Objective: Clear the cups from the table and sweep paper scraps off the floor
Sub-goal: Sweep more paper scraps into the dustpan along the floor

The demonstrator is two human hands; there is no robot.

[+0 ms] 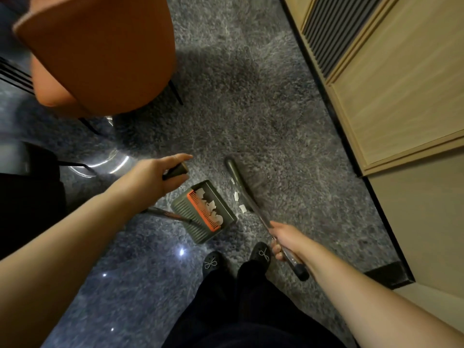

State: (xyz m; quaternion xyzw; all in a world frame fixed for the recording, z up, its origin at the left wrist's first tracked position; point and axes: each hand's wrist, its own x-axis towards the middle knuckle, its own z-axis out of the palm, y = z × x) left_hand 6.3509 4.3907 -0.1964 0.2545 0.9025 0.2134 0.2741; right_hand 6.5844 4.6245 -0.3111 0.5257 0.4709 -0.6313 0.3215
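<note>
Nearest, left hand [155, 173] curls around the long dustpan handle [175, 171] to steady the green dustpan [204, 210], already holding white scraps, while right hand [285, 238] grips the broom [241, 187] to push three remaining paper scraps [236, 195] across the floor [251, 109] toward it.

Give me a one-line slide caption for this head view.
Right hand sweeps paper scraps with a broom toward the dustpan steadied by the left hand.
</note>
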